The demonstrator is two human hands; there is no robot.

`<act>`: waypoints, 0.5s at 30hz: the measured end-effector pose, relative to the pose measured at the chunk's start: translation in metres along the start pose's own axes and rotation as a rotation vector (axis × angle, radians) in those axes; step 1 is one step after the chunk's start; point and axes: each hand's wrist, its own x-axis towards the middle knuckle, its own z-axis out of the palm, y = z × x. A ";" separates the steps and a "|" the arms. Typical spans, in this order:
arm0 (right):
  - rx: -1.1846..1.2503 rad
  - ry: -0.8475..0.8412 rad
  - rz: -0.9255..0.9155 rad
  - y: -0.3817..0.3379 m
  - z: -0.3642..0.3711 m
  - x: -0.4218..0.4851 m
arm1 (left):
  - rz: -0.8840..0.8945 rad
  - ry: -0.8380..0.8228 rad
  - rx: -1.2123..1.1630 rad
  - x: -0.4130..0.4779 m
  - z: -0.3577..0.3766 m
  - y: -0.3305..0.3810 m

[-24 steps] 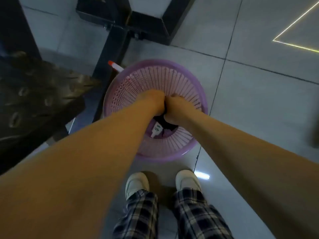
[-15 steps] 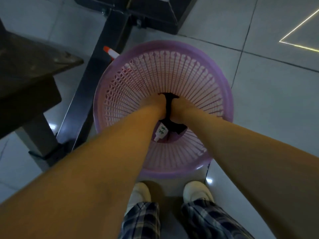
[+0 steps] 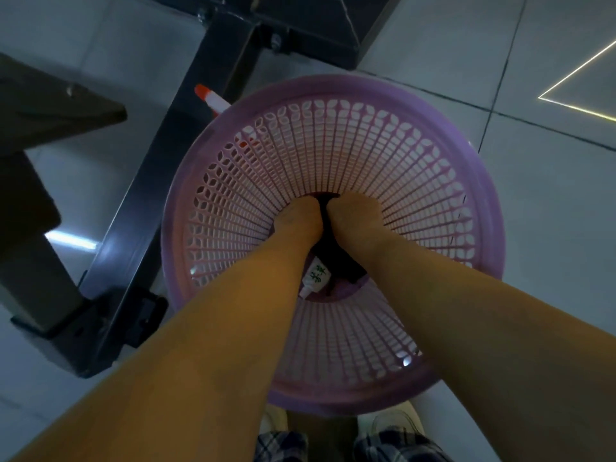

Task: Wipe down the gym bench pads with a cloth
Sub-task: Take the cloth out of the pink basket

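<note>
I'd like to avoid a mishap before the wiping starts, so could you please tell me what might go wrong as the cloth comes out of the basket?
1. Both hands, left hand and right hand, grip the dark cloth deep in the purple basket; lifting may snag the slotted wall and tip it.
2. The spray bottle leaning beside the rim could topple.

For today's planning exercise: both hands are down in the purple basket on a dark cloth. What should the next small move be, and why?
Probably lift the dark cloth straight up out of the purple basket. The left hand and right hand are closed on it at the bottom, and the bench pads cannot be wiped until it is out.
</note>
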 end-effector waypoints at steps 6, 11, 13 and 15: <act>0.102 0.036 -0.036 0.003 -0.023 -0.025 | 0.032 -0.020 -0.191 -0.015 -0.023 0.007; 0.283 -0.078 -0.033 0.013 -0.054 -0.059 | 0.023 0.005 -0.345 -0.067 -0.059 0.024; 0.416 -0.140 0.008 0.018 -0.069 -0.081 | -0.001 0.044 -0.351 -0.092 -0.077 0.030; 0.473 -0.105 0.017 0.025 -0.087 -0.108 | 0.020 0.086 -0.350 -0.119 -0.101 0.037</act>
